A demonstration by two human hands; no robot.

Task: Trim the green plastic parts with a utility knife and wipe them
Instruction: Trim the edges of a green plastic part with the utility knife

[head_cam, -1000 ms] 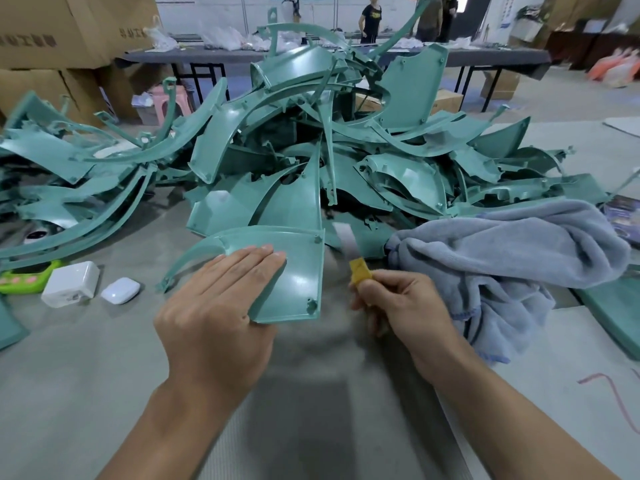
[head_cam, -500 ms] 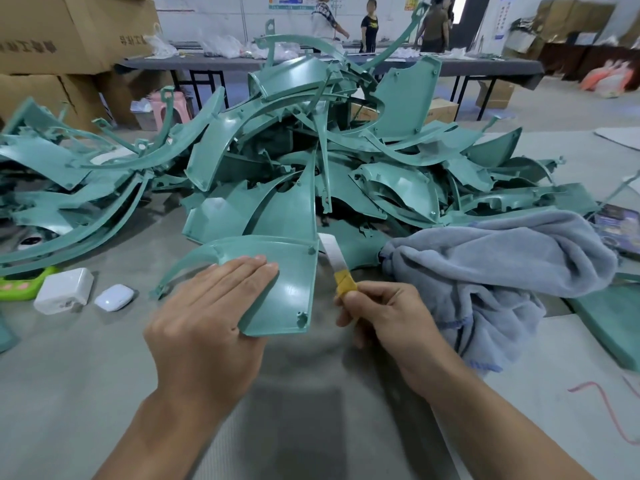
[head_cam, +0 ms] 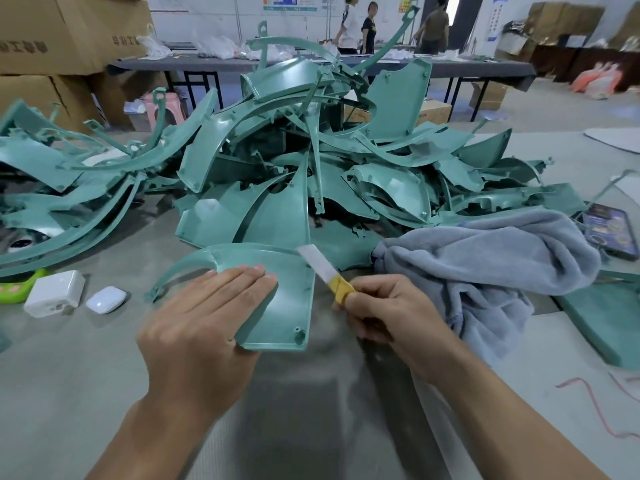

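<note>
Left hand [head_cam: 207, 317] lies flat on the green plastic part [head_cam: 284, 306], fingers straight and together, pressing it onto the grey table mat [head_cam: 104, 393]. The part is a flat curved panel at the near centre of the table, just in front of the pile.

Right hand [head_cam: 388, 313] is curled round the yellow utility knife [head_cam: 327, 271]. The blade is extended and points up-left, along the panel's right edge near its top corner. Can't tell whether it actually touches.

Around it:
- The pile of green plastic parts [head_cam: 311, 168] sits directly behind and spreads across the table. Its front pieces are just beyond the panel's far edge.
- A grey towel [head_cam: 485, 265] is bunched just right of the knife hand, draped against the pile.
- A phone [head_cam: 606, 233] lies beyond the towel at the right, partly covered by a thin green strip.
- Another green part [head_cam: 609, 317] sits at the right edge, tucked under the towel's end.
- To the left are a white charger brick [head_cam: 55, 292] and a white earbuds case [head_cam: 105, 299], side by side and clear of the panel. A bright green object [head_cam: 17, 289] sits past them, too cropped to identify.
- A red line [head_cam: 588, 403] lies on the table surface, near right.

The background has cardboard boxes [head_cam: 52, 36] far left, a pink stool [head_cam: 166, 105], a long dark table [head_cam: 450, 69], and people [head_cam: 367, 26] standing behind it.
</note>
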